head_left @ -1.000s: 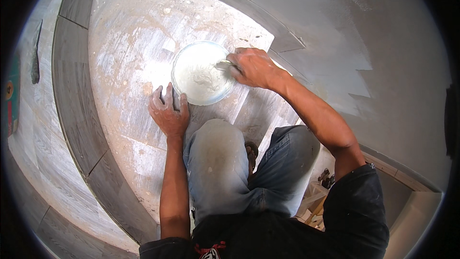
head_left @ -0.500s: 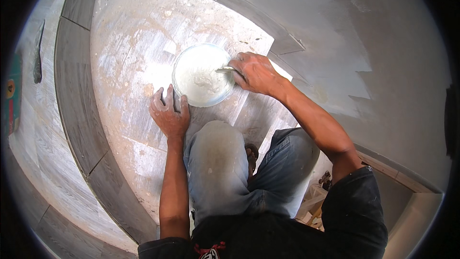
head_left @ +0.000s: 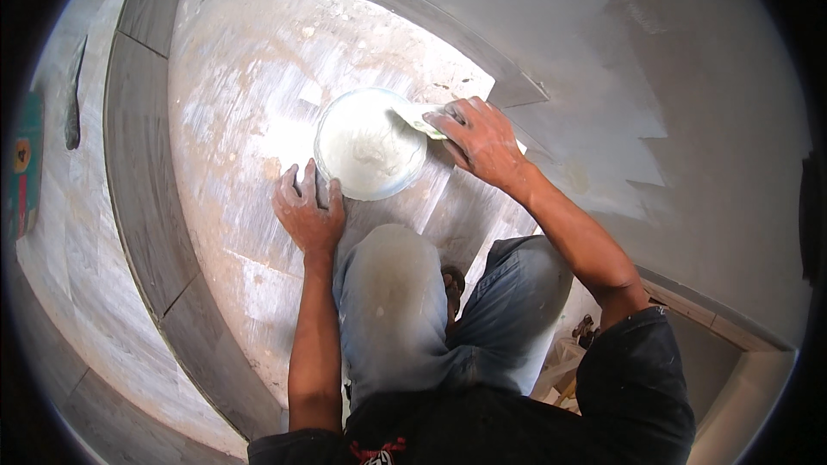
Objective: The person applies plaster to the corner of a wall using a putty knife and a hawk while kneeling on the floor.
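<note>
A round white bucket (head_left: 318, 151) stands on the dusty floor in front of my knees, with smooth white paste (head_left: 366, 139) inside. My right hand (head_left: 489, 139) is closed around a pale, paste-smeared putty knife (head_left: 417, 119). Its blade reaches over the bucket's right rim toward the paste; its handle is mostly hidden in the fingers. On the bucket's lower left side, my left hand (head_left: 310, 213) has its fingers spread, and the thumb touches or nearly touches the rim. White powder coats both hands.
A grey wall (head_left: 706, 120) with uneven patches of coating rises at the right. A low tiled ledge (head_left: 142, 155) curves along the left. Beyond it lie a dark, slim tool (head_left: 73, 112) and a green package (head_left: 28, 164). Wooden pieces (head_left: 560, 366) sit behind my right leg.
My right hand has lifted and turned the putty knife, so more of its pale, paste-smeared face shows. The left hand stays beside the bucket; the whole view has shifted slightly.
</note>
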{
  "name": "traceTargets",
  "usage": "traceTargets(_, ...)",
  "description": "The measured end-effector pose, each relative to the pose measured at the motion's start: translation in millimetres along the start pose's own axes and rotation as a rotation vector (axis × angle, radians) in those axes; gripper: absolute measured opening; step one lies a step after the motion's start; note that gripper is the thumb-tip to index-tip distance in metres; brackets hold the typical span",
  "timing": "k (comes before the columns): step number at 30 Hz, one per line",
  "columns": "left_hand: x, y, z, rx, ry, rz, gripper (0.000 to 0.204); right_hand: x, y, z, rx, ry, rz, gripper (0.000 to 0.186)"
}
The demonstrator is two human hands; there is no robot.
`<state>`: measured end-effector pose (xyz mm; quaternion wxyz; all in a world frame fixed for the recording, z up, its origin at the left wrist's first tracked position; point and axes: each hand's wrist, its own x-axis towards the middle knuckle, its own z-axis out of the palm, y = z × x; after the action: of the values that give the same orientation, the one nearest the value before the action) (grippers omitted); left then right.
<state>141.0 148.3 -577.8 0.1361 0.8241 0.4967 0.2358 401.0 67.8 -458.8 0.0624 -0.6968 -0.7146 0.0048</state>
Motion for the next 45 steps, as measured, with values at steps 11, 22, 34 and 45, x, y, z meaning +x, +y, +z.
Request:
traceTargets(11,1.7,2.9,-0.1,-0.001,0.020,0.018,0.043,-94.5,64.7,-33.9,-0.079,0.135,0.363,0.036)
traceTargets(22,0.7,-0.1,2.2,0.009,0.013,0.032,0.044,-108.3,106.7,-42.8,-0.223,0.169,0.474,0.021)
traceTargets(34,1.8,0.6,0.9,0.000,0.035,0.049,0.044,-102.7,120.7,-35.3,-0.264,0.151,0.464,0.021)
traceTargets(45,2.0,-0.6,1.7,0.000,0.032,0.043,0.043,-93.2,123.1,-35.9,-0.240,0.106,0.588,0.025)
